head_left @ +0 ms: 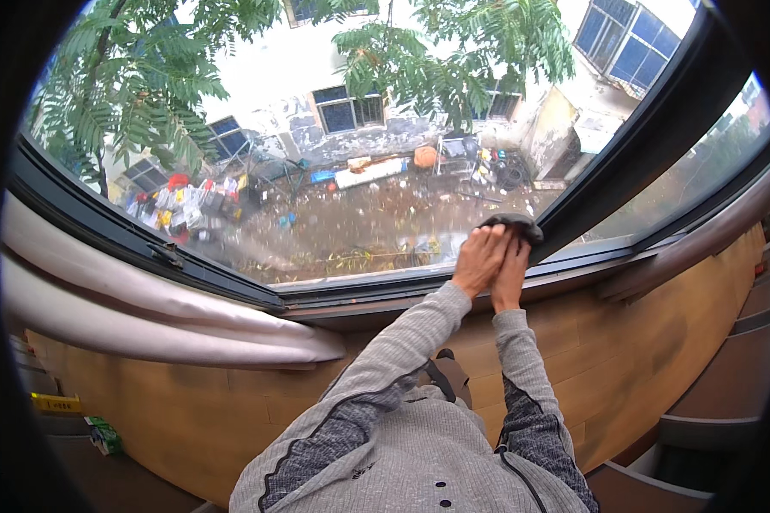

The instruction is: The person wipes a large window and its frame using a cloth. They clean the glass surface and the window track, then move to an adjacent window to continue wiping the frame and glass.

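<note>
Both my hands press a dark cloth [514, 226] near the lower end of the dark window frame post [606, 167]. My left hand [481, 256] lies close against my right hand [511, 272], and the fingers of both rest on the cloth. The cloth is bunched up beyond my fingertips, beside the large window pane [385, 211]. Below my hands runs the dark bottom rail of the window [372, 295]. The palms and the underside of the cloth are hidden.
Pale curtains [167, 320] bulge at the left of the window, and a brownish curtain [699, 237] hangs at the right. Brown tables or seats [712, 378] stand at the right edge. A yellow box [56, 403] and a green packet [104, 436] lie at the lower left.
</note>
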